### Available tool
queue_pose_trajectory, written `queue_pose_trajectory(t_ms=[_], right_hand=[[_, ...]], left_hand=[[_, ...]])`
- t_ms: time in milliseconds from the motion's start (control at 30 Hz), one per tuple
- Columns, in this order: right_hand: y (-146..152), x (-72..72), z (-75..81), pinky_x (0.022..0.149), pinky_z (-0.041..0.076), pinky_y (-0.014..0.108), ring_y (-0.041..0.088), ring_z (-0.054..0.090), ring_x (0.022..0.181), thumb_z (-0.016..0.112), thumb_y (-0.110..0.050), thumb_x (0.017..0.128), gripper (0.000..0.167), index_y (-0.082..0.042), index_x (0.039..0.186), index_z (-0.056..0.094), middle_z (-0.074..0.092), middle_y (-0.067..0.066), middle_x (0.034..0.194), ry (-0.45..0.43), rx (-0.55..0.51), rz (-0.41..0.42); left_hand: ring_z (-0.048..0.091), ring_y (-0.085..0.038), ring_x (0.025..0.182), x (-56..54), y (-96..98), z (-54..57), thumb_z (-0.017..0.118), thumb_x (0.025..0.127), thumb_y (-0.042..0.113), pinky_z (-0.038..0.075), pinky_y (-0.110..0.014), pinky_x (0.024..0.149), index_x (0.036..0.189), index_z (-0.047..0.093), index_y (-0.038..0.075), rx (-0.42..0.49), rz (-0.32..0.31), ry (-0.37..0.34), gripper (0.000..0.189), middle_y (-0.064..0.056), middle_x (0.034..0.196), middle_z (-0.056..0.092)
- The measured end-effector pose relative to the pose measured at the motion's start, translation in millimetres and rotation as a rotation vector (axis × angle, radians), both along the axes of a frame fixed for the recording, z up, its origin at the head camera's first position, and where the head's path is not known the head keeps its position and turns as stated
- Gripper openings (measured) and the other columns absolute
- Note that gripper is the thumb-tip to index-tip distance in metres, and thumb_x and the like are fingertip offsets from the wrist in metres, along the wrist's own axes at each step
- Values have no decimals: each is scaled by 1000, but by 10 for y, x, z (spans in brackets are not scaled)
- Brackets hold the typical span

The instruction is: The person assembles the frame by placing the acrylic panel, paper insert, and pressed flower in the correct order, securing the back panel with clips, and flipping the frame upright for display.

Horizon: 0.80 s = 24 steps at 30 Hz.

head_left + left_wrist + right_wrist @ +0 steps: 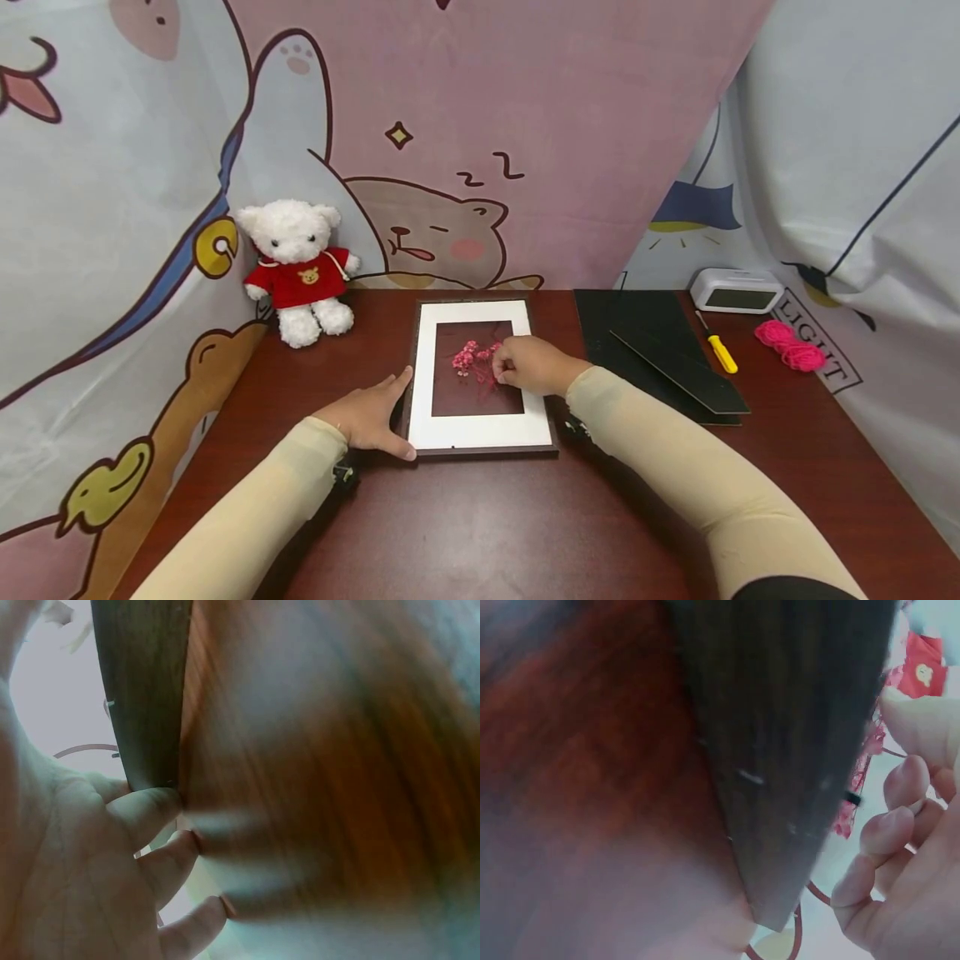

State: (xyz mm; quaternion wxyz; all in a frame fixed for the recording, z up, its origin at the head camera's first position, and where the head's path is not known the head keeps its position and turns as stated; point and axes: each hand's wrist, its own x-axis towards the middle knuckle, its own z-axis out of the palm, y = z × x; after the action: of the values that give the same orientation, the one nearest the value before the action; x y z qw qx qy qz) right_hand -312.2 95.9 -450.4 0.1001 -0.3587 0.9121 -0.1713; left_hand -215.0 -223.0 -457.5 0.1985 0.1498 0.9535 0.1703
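Observation:
A dark-edged picture frame (pixel 480 430) lies flat on the table, with a white mat around a dark inner panel. On that panel is a small bunch of pink flowers (pixel 469 357) with thin stems. My right hand (pixel 536 364) is over the right side of the frame, fingers curled, pinching at the flowers; the fingertip contact is partly hidden. My left hand (pixel 369 417) rests at the frame's lower left, thumb spread toward the near corner and fingers along the left edge. The left wrist view shows the fingers (pixel 169 866) beside the frame's dark side (pixel 142 697).
A white teddy bear (pixel 297 267) in a red top sits at the back left. To the right lie black boards (pixel 637 325), a yellow-handled screwdriver (pixel 722 353), pink yarn (pixel 791 345) and a white digital clock (pixel 737 290). Printed cloth hangs around the table.

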Motion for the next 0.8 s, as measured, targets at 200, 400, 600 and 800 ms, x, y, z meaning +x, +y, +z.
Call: queue_pose_trajectory(t_ms=[200, 400, 600, 800], right_hand=[[73, 12, 114, 74, 49, 32, 13, 56, 83, 74, -15, 100, 13, -20, 89, 71, 63, -4, 89, -95, -156, -52], [164, -5, 194, 70, 47, 33, 15, 54, 76, 74, -12, 100, 9, -17, 92, 73, 62, -2, 81, -176, -287, -79], [260, -37, 261, 71, 45, 33, 17, 53, 79, 73, -13, 100, 9, -17, 92, 73, 63, -2, 83, -152, -337, -132], [382, -127, 325, 72, 46, 33, 18, 54, 78, 71, -11, 101, 6, -13, 97, 74, 64, 1, 85, -81, -391, -167]], left_hand=[[42, -50, 149, -5, 0, -3, 91, 63, 66, 40, -61, 117, 171, 9, 10, 0, -6, 5, 147, -30, 169, 27], [40, -50, 150, -3, -2, 9, 90, 64, 66, 40, -62, 117, 171, 9, 9, 0, -5, 4, 145, -30, 169, 27], [40, -50, 150, 2, -1, 10, 91, 64, 66, 39, -62, 117, 171, 9, 8, 4, -9, 1, 146, -31, 169, 27], [39, -49, 150, -2, -4, 8, 90, 65, 66, 40, -62, 117, 171, 9, 8, 4, -9, -4, 146, -30, 169, 27]])
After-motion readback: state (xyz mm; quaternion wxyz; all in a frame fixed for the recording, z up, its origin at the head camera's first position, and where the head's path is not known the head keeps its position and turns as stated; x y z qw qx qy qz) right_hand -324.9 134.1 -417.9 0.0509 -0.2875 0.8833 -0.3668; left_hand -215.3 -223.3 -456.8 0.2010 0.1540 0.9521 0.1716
